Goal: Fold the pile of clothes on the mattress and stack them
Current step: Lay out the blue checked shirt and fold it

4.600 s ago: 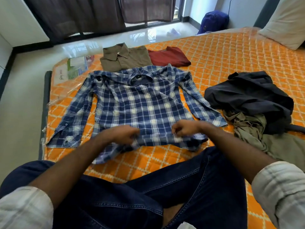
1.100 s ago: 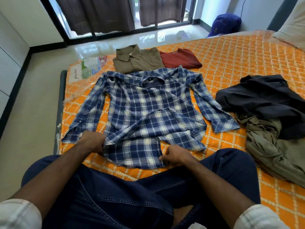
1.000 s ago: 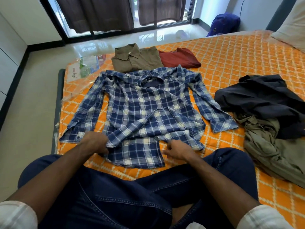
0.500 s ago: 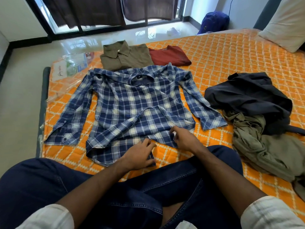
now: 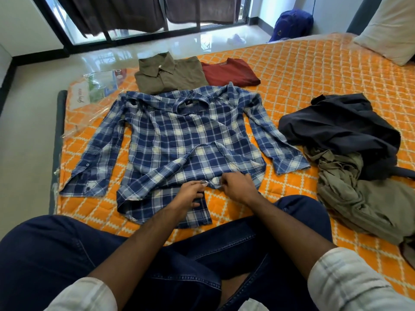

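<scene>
1. Both forearms reach forward over the crossed legs in dark jeans, sleeves pushed up near the elbows, and the two hands meet at the near hem of the blue plaid shirt.
2. Left hand sits knuckles-up on the lower front panel, fingers curled and pinching the shirt's edge right at the button strip.
3. Right hand is just beside it, nearly touching, fingers also curled in and gripping the plaid fabric at the hem. So both hands are closed on the same shirt.
4. The plaid shirt lies flat, front up, in the middle of the orange mattress, collar pointing away, both sleeves spread out to the sides. The lower front is rumpled, with one panel lying slantwise over the other.
5. Count of folded stuff: two pieces, side by side past the collar: an olive shirt and a dark red top, touching each other.
6. Unfolded pile off to the right: I can make out two garments, a black one lying on top of a khaki one. Could be more under there, can't tell.
7. One pillow at the far right corner, one blue backpack on the floor by the wall.
</scene>
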